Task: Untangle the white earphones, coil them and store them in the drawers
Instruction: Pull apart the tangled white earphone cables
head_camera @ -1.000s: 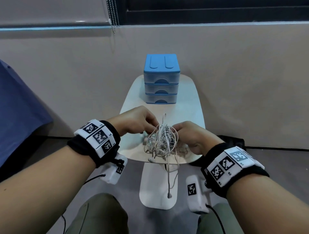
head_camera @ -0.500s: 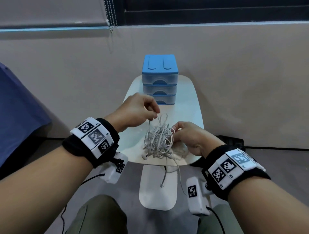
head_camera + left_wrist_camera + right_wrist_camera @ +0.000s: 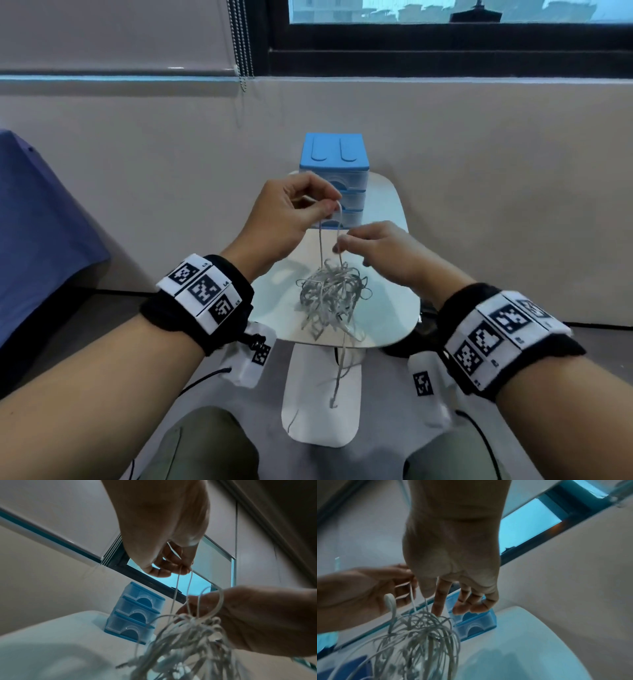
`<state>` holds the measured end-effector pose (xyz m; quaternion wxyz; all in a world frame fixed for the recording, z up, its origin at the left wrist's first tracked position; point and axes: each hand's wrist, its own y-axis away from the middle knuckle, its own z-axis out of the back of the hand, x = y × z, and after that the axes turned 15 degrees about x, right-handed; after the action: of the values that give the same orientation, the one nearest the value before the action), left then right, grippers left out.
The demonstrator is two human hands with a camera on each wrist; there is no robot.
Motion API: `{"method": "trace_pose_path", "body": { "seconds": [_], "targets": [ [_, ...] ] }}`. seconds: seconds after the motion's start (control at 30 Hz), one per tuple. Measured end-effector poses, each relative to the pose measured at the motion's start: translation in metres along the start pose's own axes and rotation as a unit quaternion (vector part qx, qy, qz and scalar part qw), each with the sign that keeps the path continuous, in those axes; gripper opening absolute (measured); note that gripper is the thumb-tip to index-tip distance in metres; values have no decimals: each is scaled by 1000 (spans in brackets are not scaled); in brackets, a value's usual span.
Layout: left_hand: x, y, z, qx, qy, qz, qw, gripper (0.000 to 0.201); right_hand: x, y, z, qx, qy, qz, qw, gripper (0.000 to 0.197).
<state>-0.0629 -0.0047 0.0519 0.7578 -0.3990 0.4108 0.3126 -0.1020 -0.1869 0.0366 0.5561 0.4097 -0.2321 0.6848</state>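
Up goes my left hand [image 3: 291, 209], pinching a loop clear of the tangled white earphones [image 3: 330, 298] mid-frame; right hand [image 3: 380, 251] pinches strands, steadying the clump above the tabletop [image 3: 387, 329].

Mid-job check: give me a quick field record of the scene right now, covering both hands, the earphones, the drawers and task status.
left hand: raised, pinches a loop of cable pulled up from the tangle
right hand: lower, thumb and forefinger pinch the cable just above the tangle
white earphones: mostly a tangled bundle hanging over the table, one end dangling past the near edge
drawers: blue, three tiers, all closed, at the table's far end
table: small, white
status: untangling under way; not coiled, not stored
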Motion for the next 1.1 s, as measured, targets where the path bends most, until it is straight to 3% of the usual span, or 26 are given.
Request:
{"method": "trace_pose_path", "body": {
  "seconds": [0.1, 0.23, 0.33, 0.4, 0.47, 0.53, 0.63, 0.7, 0.77, 0.87, 0.97, 1.1],
  "targets": [
    [1, -3, -1, -48, 54, -17, 997, 8, 15, -2, 5, 23, 120, 0, 993, 19],
    [8, 2, -1, -49, 49, -3, 998, 10, 23, 3, 10, 74, 54, 3, 996, 21],
    [8, 4, 1, -42, 65, 19, 997, 14, 20, 0, 9, 59, 93, 1, 994, 24],
    [11, 8, 0, 10, 80, 72, 994, 31, 18, -5, 8, 13, 100, 2, 995, 30],
    [19, 16, -9, 101, 57, 136, 984, 43, 23, -10, 9, -39, 41, 22, 998, 31],
    [32, 26, -20, 179, 6, 178, 968, 38, 34, -9, 11, -85, -45, 50, 994, 30],
    [46, 33, -30, 208, -41, 174, 962, 23, 56, -5, 18, -152, -101, 126, 975, 28],
    [48, 31, -31, 197, -66, 173, 963, 19, 66, 2, 24, -203, 75, 178, 960, 23],
    [50, 27, -30, 188, -92, 175, 962, 16, 67, 11, 29, -208, 268, 202, 919, 14],
    [54, 26, -28, 206, -110, 171, 957, 18, 61, 19, 39, -225, 439, 147, 857, 11],
    [57, 27, -27, 255, -141, 158, 944, 34, 53, 23, 49, -256, 520, 92, 810, 37],
    [56, 28, -29, 241, -202, 128, 940, 23, 40, 28, 53, -291, 533, 12, 795, 71]
  ]
}}
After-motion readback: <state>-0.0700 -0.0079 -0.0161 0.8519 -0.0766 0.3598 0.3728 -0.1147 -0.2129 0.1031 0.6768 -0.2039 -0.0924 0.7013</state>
